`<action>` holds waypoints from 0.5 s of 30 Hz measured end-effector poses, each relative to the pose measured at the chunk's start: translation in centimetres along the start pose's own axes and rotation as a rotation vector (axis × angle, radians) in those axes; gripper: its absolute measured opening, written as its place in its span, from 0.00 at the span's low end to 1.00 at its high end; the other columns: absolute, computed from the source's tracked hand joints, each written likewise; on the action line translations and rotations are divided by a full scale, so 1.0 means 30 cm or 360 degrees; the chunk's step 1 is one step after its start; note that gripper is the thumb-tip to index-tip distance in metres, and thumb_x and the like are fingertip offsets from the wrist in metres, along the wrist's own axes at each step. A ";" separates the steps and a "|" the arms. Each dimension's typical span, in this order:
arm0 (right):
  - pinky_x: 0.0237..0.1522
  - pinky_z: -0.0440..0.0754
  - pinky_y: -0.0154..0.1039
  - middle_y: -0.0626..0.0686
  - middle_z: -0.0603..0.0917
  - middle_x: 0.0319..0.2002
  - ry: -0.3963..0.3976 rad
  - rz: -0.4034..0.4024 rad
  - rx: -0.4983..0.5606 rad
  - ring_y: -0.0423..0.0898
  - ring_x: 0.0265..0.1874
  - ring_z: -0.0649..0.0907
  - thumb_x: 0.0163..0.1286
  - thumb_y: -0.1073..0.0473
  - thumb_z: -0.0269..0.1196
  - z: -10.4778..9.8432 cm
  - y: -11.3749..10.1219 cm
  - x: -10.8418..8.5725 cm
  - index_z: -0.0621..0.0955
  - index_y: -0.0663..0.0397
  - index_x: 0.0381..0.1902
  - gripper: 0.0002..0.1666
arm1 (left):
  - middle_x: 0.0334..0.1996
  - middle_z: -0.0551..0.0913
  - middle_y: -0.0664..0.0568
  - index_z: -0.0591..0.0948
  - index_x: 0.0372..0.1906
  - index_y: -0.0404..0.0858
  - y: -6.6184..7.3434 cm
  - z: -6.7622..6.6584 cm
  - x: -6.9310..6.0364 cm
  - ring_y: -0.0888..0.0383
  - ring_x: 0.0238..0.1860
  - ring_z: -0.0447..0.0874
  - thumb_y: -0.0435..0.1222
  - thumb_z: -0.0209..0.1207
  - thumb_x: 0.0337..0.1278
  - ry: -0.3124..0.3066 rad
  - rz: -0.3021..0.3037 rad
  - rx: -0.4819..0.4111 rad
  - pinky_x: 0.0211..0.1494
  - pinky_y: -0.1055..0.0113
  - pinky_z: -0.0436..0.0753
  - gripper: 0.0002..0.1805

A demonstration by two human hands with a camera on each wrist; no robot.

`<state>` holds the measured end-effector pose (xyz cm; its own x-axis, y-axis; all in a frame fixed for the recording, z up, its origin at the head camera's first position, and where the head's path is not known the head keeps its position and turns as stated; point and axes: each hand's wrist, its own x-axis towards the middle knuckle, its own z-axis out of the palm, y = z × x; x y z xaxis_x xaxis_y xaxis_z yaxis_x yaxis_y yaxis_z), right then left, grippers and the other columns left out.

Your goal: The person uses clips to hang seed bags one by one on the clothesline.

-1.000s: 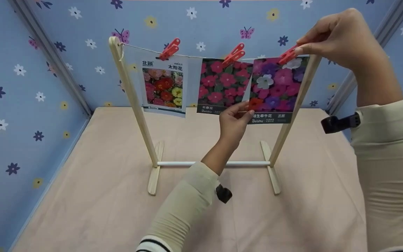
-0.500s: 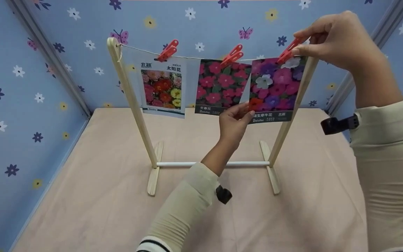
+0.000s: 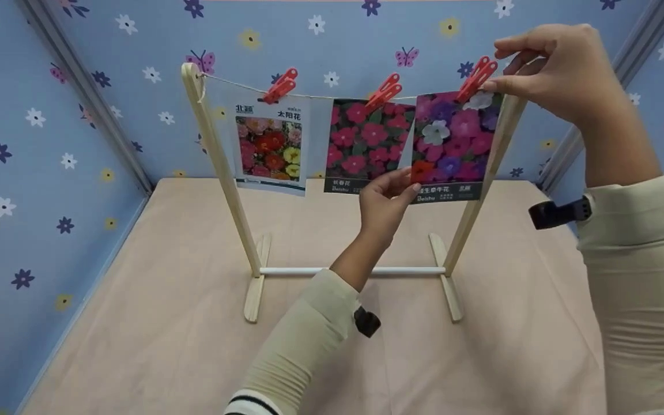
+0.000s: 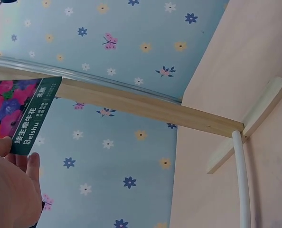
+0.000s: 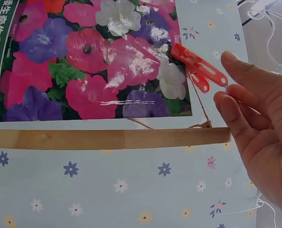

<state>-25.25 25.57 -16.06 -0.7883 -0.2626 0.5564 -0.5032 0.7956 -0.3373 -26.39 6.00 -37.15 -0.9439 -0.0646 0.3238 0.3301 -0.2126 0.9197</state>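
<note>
My left hand [image 3: 383, 203] pinches the lower left corner of a seed packet [image 3: 453, 138] printed with pink, purple and white flowers. In the left wrist view, the thumb lies on the front of this packet [image 4: 17, 107]. A red clothespin [image 3: 476, 79] clips its top edge to the string. My right hand [image 3: 562, 75] is beside that clothespin, thumb and fingers parted. In the right wrist view, a small gap separates the fingers from the clothespin [image 5: 198, 66]. Two more packets, one pink-flowered [image 3: 366, 138] and one white-bordered [image 3: 270, 147], hang to the left under red clothespins.
The string [image 3: 314, 96] runs between two wooden posts [image 3: 219, 167] joined low down by a white rod [image 3: 291, 270]. Wooden feet [image 3: 253, 297] rest on a pink cloth [image 3: 136, 323]. Blue flowered panels [image 3: 332, 40] stand behind and at both sides.
My right hand's fingers have parted and let go of the right clothespin, which stays clipped on the packet. The left hand keeps its pinch on the packet's corner.
</note>
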 end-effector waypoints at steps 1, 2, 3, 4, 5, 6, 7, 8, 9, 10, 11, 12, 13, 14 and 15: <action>0.45 0.78 0.22 0.57 0.84 0.48 0.0029 -0.0009 0.0043 0.28 0.35 0.79 0.64 0.56 0.68 0.003 0.001 -0.004 0.82 0.56 0.57 0.24 | 0.38 0.86 0.52 0.85 0.48 0.35 0.000 -0.002 -0.001 0.60 0.39 0.82 0.27 0.68 0.53 0.0005 0.0015 0.0005 0.42 0.70 0.83 0.16; 0.47 0.79 0.24 0.57 0.83 0.50 0.0057 -0.0021 0.0088 0.27 0.36 0.80 0.63 0.57 0.69 0.007 0.002 -0.009 0.82 0.56 0.57 0.24 | 0.38 0.86 0.51 0.85 0.48 0.34 -0.001 -0.004 -0.001 0.60 0.38 0.83 0.27 0.68 0.53 0.0010 0.0030 0.0011 0.42 0.69 0.83 0.15; 0.48 0.79 0.25 0.56 0.83 0.50 0.0080 -0.0031 0.0136 0.27 0.37 0.81 0.63 0.58 0.69 0.012 0.004 -0.015 0.82 0.56 0.57 0.24 | 0.38 0.86 0.51 0.85 0.48 0.34 -0.001 -0.006 -0.002 0.60 0.38 0.83 0.27 0.68 0.52 0.0011 0.0041 0.0011 0.43 0.69 0.84 0.16; 0.48 0.79 0.26 0.56 0.84 0.50 0.0100 -0.0044 0.0182 0.28 0.37 0.82 0.62 0.59 0.69 0.017 0.006 -0.021 0.82 0.56 0.57 0.24 | 0.38 0.86 0.51 0.85 0.48 0.34 0.000 -0.008 -0.004 0.60 0.39 0.83 0.27 0.68 0.52 0.0014 0.0051 0.0019 0.43 0.68 0.84 0.16; 0.48 0.79 0.26 0.56 0.84 0.50 0.0122 -0.0061 0.0221 0.28 0.38 0.82 0.62 0.61 0.70 0.022 0.009 -0.029 0.81 0.57 0.57 0.24 | 0.39 0.86 0.51 0.85 0.48 0.34 -0.001 -0.010 -0.005 0.60 0.39 0.83 0.26 0.68 0.52 0.0012 0.0057 0.0019 0.43 0.68 0.84 0.16; 0.48 0.79 0.26 0.55 0.84 0.50 0.0143 -0.0078 0.0254 0.30 0.38 0.82 0.61 0.62 0.70 0.028 0.012 -0.038 0.82 0.58 0.56 0.24 | 0.39 0.85 0.50 0.84 0.48 0.34 -0.001 -0.012 -0.006 0.60 0.39 0.83 0.26 0.68 0.52 0.0007 0.0064 0.0017 0.44 0.68 0.84 0.16; 0.48 0.79 0.26 0.53 0.84 0.49 0.0164 -0.0085 0.0284 0.31 0.39 0.83 0.60 0.63 0.70 0.035 0.016 -0.047 0.82 0.58 0.56 0.24 | 0.39 0.85 0.50 0.84 0.48 0.33 0.000 -0.014 -0.007 0.60 0.40 0.83 0.26 0.68 0.52 0.0001 0.0071 0.0013 0.44 0.68 0.84 0.16; 0.48 0.79 0.26 0.51 0.84 0.47 0.0189 -0.0094 0.0315 0.32 0.39 0.83 0.60 0.65 0.70 0.043 0.021 -0.057 0.82 0.59 0.55 0.24 | 0.40 0.85 0.50 0.84 0.49 0.33 0.000 -0.017 -0.009 0.60 0.40 0.83 0.26 0.68 0.52 -0.0005 0.0077 0.0013 0.44 0.67 0.84 0.17; 0.48 0.79 0.26 0.48 0.83 0.46 0.0220 -0.0111 0.0341 0.34 0.39 0.83 0.60 0.66 0.71 0.050 0.025 -0.066 0.82 0.60 0.55 0.24 | 0.40 0.85 0.50 0.84 0.49 0.33 0.001 -0.021 -0.009 0.60 0.41 0.83 0.26 0.68 0.52 -0.0011 0.0087 0.0016 0.45 0.67 0.84 0.17; 0.48 0.79 0.26 0.46 0.82 0.45 0.0254 -0.0129 0.0368 0.36 0.39 0.83 0.59 0.67 0.70 0.058 0.028 -0.074 0.82 0.61 0.54 0.23 | 0.40 0.84 0.49 0.83 0.49 0.33 0.001 -0.025 -0.009 0.60 0.41 0.82 0.26 0.68 0.52 -0.0017 0.0096 0.0026 0.46 0.67 0.84 0.17; 0.47 0.80 0.26 0.44 0.82 0.45 0.0289 -0.0147 0.0398 0.37 0.40 0.83 0.59 0.68 0.71 0.065 0.031 -0.081 0.82 0.61 0.54 0.23 | 0.40 0.84 0.49 0.83 0.49 0.33 0.002 -0.028 -0.009 0.60 0.41 0.82 0.26 0.68 0.52 -0.0023 0.0104 0.0038 0.46 0.67 0.84 0.17; 0.47 0.80 0.26 0.42 0.81 0.45 0.0324 -0.0178 0.0421 0.39 0.40 0.83 0.58 0.69 0.70 0.070 0.035 -0.088 0.82 0.61 0.54 0.23 | 0.40 0.84 0.49 0.83 0.50 0.33 0.003 -0.032 -0.009 0.59 0.42 0.82 0.26 0.69 0.52 -0.0026 0.0113 0.0052 0.46 0.68 0.84 0.18; 0.47 0.80 0.27 0.41 0.81 0.46 0.0356 -0.0211 0.0448 0.40 0.41 0.83 0.58 0.70 0.70 0.075 0.038 -0.094 0.82 0.62 0.54 0.23 | 0.40 0.84 0.49 0.83 0.50 0.34 0.005 -0.036 -0.009 0.58 0.42 0.82 0.27 0.69 0.52 -0.0026 0.0120 0.0065 0.46 0.68 0.84 0.18; 0.46 0.80 0.27 0.42 0.81 0.47 0.0388 -0.0242 0.0473 0.41 0.41 0.83 0.58 0.71 0.70 0.080 0.039 -0.100 0.82 0.62 0.53 0.23 | 0.41 0.84 0.50 0.83 0.50 0.34 0.007 -0.041 -0.008 0.57 0.42 0.82 0.27 0.69 0.52 -0.0026 0.0128 0.0080 0.47 0.68 0.84 0.18; 0.46 0.81 0.28 0.43 0.81 0.48 0.0419 -0.0256 0.0508 0.42 0.41 0.83 0.58 0.72 0.70 0.084 0.040 -0.105 0.83 0.63 0.53 0.23 | 0.41 0.84 0.50 0.83 0.50 0.34 0.007 -0.044 -0.007 0.55 0.43 0.81 0.27 0.69 0.51 -0.0026 0.0133 0.0088 0.47 0.68 0.84 0.18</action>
